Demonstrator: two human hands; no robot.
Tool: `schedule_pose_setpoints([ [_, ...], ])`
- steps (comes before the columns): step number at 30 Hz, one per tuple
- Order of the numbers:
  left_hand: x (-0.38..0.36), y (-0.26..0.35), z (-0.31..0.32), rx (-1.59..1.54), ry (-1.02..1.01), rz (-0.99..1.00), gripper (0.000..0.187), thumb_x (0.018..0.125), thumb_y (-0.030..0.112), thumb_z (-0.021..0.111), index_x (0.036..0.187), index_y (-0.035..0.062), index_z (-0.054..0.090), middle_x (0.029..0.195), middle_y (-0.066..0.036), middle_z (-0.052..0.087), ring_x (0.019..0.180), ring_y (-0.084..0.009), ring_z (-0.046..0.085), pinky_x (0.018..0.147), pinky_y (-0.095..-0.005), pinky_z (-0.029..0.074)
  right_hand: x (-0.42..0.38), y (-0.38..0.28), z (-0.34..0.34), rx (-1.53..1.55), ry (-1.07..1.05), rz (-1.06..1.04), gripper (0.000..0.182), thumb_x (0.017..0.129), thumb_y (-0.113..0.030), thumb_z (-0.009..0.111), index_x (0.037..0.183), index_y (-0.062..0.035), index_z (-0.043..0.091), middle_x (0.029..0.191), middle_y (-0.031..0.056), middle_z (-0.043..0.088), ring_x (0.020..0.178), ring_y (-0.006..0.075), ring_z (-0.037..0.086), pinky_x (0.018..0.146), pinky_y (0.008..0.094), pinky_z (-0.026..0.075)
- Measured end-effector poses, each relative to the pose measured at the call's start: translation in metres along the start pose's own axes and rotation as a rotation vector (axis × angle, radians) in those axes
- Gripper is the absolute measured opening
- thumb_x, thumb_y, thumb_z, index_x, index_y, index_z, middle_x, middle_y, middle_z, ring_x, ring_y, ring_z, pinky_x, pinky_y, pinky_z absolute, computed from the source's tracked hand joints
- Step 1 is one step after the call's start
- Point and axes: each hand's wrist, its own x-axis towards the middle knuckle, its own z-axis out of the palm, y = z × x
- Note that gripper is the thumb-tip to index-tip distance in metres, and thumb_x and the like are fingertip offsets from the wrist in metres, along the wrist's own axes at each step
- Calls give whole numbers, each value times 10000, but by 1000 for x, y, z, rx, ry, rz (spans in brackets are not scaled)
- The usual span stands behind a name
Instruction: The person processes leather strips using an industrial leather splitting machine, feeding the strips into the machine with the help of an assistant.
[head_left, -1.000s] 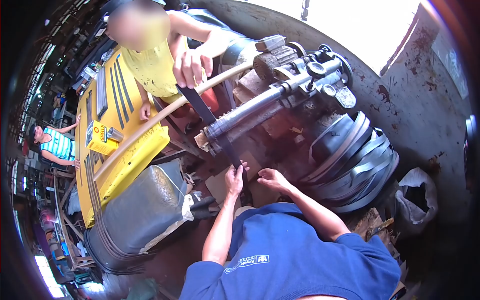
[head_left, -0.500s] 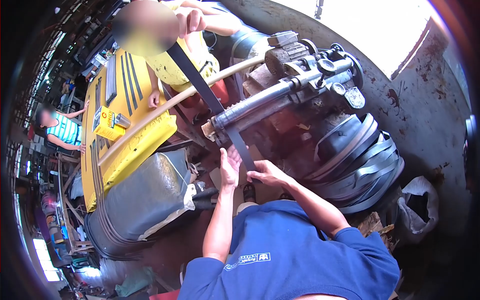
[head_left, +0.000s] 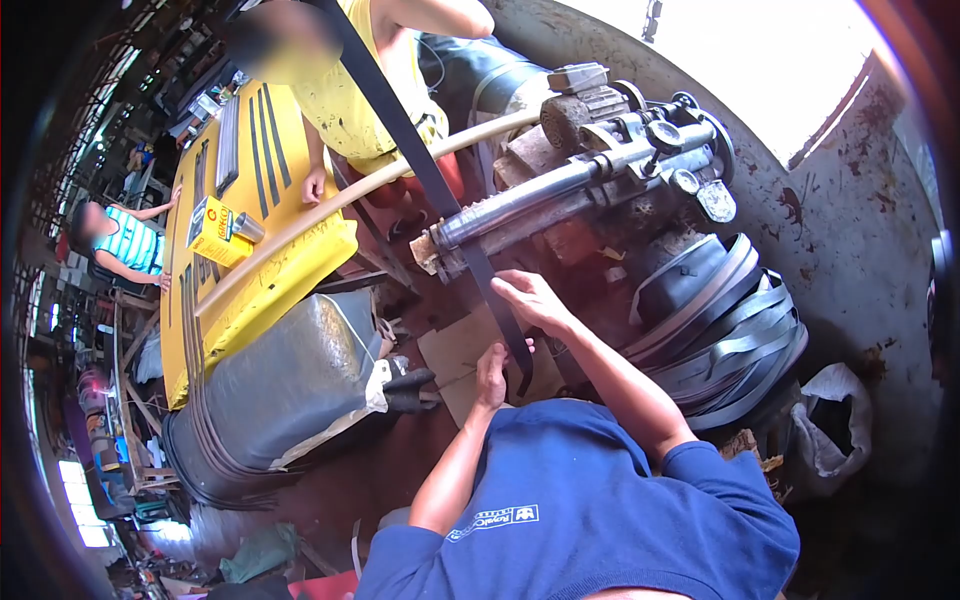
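A long dark strip [head_left: 405, 135] runs from a person in yellow [head_left: 370, 110], past the metal rollers of a machine [head_left: 540, 200], down to my hands. Near the strip's lower, curled end is my left hand [head_left: 494, 373], its fingers partly hidden behind the strip; its grip cannot be made out. Higher up, my right hand [head_left: 530, 299] is closed at the strip's edge, just below the rollers, with thumb and fingers together on it.
Coiled dark strips [head_left: 740, 340] lie at the right beside a white sack [head_left: 835, 425]. At the left, a yellow table [head_left: 270, 205] bears strips and a yellow can [head_left: 215, 232]. Another person [head_left: 125, 245] stands beyond it. A pale curved pole [head_left: 370, 188] crosses toward the machine.
More of the strip hangs below the rollers. My left hand has moved down and right, my right hand up. The person in yellow has raised an arm out of view.
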Motion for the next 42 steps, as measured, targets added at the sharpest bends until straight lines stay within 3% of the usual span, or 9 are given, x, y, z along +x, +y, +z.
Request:
schedule_pose_setpoints([
  [4, 2, 1, -17, 99, 148, -49, 619, 992, 481, 335, 1262, -63, 455, 1172, -213, 601, 1030, -241, 626, 860, -335, 503, -32, 43, -4, 175, -124, 338, 540, 994, -481, 363, 1039, -2, 608, 881, 31, 597, 839, 111, 524, 820, 293, 448],
  [7, 12, 39, -6, 3, 69, -17, 608, 1002, 450, 319, 1309, -68, 403, 1227, -229, 564, 1084, -287, 606, 938, -358, 476, -52, 120, 0, 155, -188, 336, 668, 996, -534, 237, 1170, 9, 585, 1046, 94, 643, 1011, 173, 571, 974, 336, 400],
  [8, 17, 47, -4, -60, 16, 27, 610, 1003, 448, 317, 1319, -68, 392, 1237, -231, 557, 1092, -294, 602, 952, -361, 470, -64, 115, 1, 98, -174, 281, 724, 973, -592, 235, 1104, -11, 649, 961, 64, 654, 822, 131, 525, 768, 310, 426],
  [17, 53, 52, -18, -321, 122, -27, 818, 930, 649, 249, 1318, -52, 413, 1289, -204, 529, 1244, -313, 478, 1074, -405, 325, -81, 58, 3, 238, -261, 203, 248, 957, -163, 539, 1121, 17, 589, 994, 53, 655, 922, 121, 594, 883, 279, 457],
  [25, 3, -28, -22, -37, -71, -205, 967, 886, 718, 43, 1216, -31, 558, 1169, -147, 624, 1174, -237, 525, 1078, -371, 275, -40, -21, 1, 263, -164, 108, 347, 942, -230, 567, 1196, 6, 546, 983, 81, 663, 873, 131, 639, 733, 283, 535],
  [32, -23, -5, 11, -91, -83, -1, 783, 961, 606, 178, 1185, -43, 555, 1110, -144, 643, 1083, -219, 584, 1002, -359, 375, -12, -21, 0, 259, -104, 68, 399, 952, -292, 557, 1184, 31, 562, 946, 80, 654, 896, 113, 591, 819, 264, 479],
  [37, -20, -26, -4, -152, 55, 14, 662, 987, 517, 292, 1298, -53, 417, 1180, -184, 593, 1020, -216, 618, 908, -324, 464, -52, 47, -14, 191, -188, 269, 530, 996, -431, 385, 1132, 38, 589, 948, 55, 653, 902, 136, 566, 827, 279, 446],
  [41, 5, 81, 38, -207, -6, 88, 661, 985, 510, 301, 1348, -41, 339, 1200, -216, 575, 998, -273, 634, 902, -357, 483, -111, 51, -12, 93, -307, 310, 592, 1020, -433, 240, 1139, 24, 597, 1036, 87, 670, 986, 170, 588, 937, 310, 420],
  [42, 11, 87, 38, -186, 0, 89, 670, 982, 519, 293, 1352, -38, 331, 1197, -224, 575, 994, -295, 637, 910, -373, 483, -119, 66, -12, 152, -310, 240, 517, 1020, -394, 307, 1160, 14, 592, 1026, 88, 671, 996, 156, 586, 959, 320, 420],
])
